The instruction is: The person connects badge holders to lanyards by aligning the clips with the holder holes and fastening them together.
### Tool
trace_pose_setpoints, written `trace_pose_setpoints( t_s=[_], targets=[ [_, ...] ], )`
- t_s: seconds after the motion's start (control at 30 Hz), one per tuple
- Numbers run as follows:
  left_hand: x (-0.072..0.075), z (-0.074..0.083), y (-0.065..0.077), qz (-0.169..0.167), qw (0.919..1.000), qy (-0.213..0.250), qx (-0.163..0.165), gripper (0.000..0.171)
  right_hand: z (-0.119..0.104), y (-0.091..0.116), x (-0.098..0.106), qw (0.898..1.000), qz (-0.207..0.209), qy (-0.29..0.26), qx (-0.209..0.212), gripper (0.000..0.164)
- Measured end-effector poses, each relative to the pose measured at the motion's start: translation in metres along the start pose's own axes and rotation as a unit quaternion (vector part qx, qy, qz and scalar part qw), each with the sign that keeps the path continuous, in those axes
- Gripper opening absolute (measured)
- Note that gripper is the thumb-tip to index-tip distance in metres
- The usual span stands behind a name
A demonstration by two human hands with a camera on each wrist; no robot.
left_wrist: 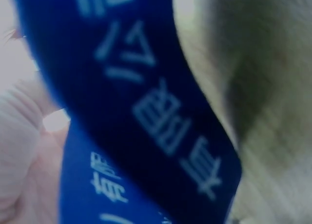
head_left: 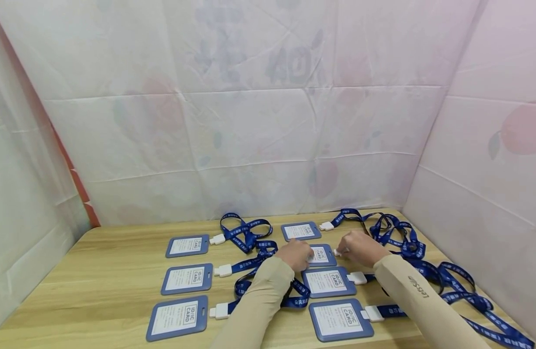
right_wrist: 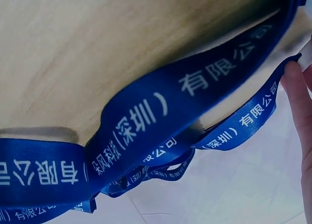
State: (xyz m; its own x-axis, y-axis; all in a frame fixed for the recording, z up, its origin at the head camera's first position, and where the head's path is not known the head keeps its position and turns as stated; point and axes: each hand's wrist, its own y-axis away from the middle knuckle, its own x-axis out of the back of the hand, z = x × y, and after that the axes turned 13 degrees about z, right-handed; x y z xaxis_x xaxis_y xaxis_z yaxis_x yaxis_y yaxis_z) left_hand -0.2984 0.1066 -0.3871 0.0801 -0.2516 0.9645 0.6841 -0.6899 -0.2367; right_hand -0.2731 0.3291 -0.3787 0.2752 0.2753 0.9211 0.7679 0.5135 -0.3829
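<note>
My left hand (head_left: 295, 254) grips the left end of a blue-framed ID card holder (head_left: 323, 255) in the right-hand column, covering part of its white card. Just to the right, my right hand (head_left: 359, 247) pinches the white clip (head_left: 336, 252) of a blue lanyard, beside the holder's slotted end. In the right wrist view the printed lanyard strap (right_wrist: 219, 70) runs toward the fingers (right_wrist: 296, 85) at the right edge. A blurred blue strap (left_wrist: 146, 107) crosses close in front of the left wrist camera, partly hiding that hand.
Three card holders (head_left: 186, 245) with lanyards stand in a column at left. Another holder (head_left: 300, 231) lies behind my hands, and two more (head_left: 330, 282) lie nearer me. Tangled blue lanyards (head_left: 394, 232) spread along the right side of the wooden table (head_left: 97, 271). White printed cloth (head_left: 250, 126) encloses the table.
</note>
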Motion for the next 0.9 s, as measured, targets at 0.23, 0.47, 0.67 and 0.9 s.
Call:
trace_pose_setpoints(
  t_s=[0.23,0.47,0.67,0.9],
  targets=[
    [0.005,0.001,0.002,-0.015,0.9999,0.007,0.001,0.029,0.001,0.000,-0.001,1.000,0.003,0.006,0.012,0.014],
    [0.002,0.001,0.000,-0.018,0.9998,0.003,0.000,0.030,0.001,0.000,-0.002,1.000,0.010,0.006,0.019,0.015],
    [-0.002,-0.002,-0.001,-0.017,0.9998,0.004,-0.008,0.031,-0.001,0.000,-0.001,1.000,0.007,0.005,0.018,0.015],
    [-0.005,-0.004,-0.001,-0.018,0.9997,0.016,-0.006,0.033,-0.003,0.000,-0.001,1.000,0.008,0.006,0.015,0.016]
  ],
)
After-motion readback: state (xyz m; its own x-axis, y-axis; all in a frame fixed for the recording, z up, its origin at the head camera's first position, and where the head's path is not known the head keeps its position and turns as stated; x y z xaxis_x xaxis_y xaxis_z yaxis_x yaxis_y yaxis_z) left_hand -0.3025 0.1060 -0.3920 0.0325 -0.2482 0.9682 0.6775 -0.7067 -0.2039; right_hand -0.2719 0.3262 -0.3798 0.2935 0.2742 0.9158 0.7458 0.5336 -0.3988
